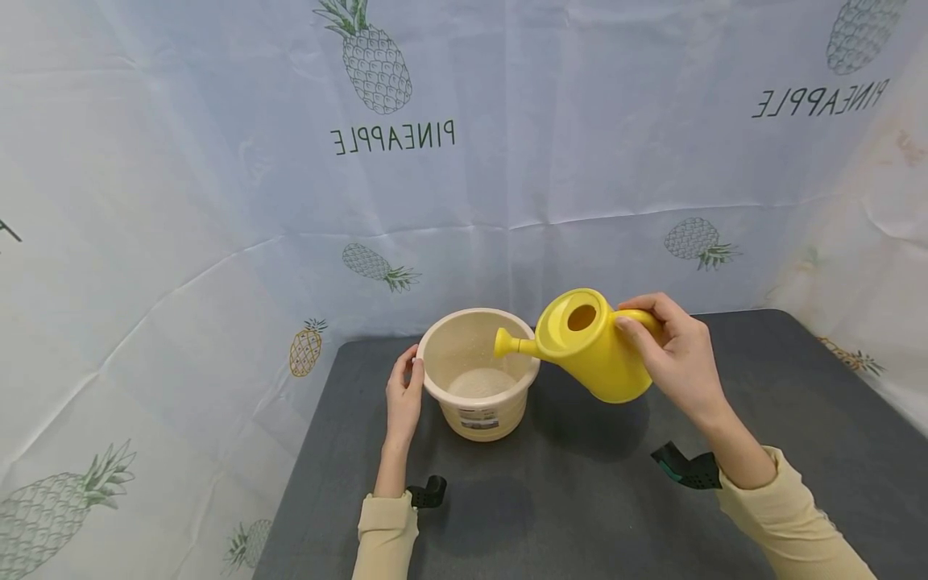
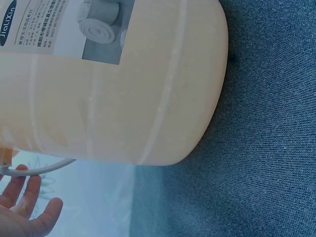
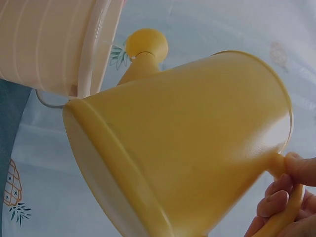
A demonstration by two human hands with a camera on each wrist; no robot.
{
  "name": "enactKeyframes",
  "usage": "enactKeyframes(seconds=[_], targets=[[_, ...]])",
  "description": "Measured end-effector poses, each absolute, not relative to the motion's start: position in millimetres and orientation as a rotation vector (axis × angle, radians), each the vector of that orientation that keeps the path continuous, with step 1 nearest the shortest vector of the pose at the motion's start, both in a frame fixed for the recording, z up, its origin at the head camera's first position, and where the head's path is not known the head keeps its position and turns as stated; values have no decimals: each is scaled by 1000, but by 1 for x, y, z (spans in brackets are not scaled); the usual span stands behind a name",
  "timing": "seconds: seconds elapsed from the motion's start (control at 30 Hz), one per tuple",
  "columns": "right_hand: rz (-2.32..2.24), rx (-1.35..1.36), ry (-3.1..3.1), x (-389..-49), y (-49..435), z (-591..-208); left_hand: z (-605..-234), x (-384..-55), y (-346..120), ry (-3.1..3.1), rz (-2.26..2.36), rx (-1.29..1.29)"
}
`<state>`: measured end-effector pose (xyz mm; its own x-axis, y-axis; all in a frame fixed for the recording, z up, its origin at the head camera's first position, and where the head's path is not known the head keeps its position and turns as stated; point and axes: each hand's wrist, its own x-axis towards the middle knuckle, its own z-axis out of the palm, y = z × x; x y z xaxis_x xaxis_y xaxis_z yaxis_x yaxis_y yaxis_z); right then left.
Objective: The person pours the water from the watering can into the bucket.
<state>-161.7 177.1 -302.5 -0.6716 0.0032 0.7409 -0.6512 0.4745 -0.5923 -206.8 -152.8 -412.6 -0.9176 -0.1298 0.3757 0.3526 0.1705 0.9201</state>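
A cream plastic bucket (image 1: pixel 474 415) with a printed label stands upright on the dark table. At its left rim, my left hand (image 1: pixel 404 395) touches the side with relaxed fingers; in the left wrist view its fingertips lie against the thin wire handle (image 2: pixel 47 169). My right hand (image 1: pixel 674 346) grips a yellow watering can (image 1: pixel 609 362) by its handle, holding it tilted above the table. The can's spout (image 1: pixel 513 344) reaches over the bucket's right rim, its round head above the opening. Faint specks show inside the bucket below the spout head.
Behind and to the left hangs a pale curtain (image 1: pixel 507 177) printed with pineapples, close to the back of the dark table (image 1: pixel 580 515). Black wrist straps (image 1: pixel 428 491) stick out from both forearms. The can's shadow falls right of the bucket.
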Motion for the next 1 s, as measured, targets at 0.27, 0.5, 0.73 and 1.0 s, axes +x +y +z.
enactKeyframes(seconds=[0.27,0.5,0.73,1.0], targets=[[1212,536,-2038,-161,177,-302,-411,-206,-153,-2084,-1812,-216],[1218,528,-2039,-161,177,-302,-412,-206,-153,-2082,-1802,-232],[1222,524,-2039,-161,178,-303,-412,-207,-153,-2081,-1803,-225],[1218,498,-2050,-160,178,-302,-411,-205,-153,-2092,-1786,-228]])
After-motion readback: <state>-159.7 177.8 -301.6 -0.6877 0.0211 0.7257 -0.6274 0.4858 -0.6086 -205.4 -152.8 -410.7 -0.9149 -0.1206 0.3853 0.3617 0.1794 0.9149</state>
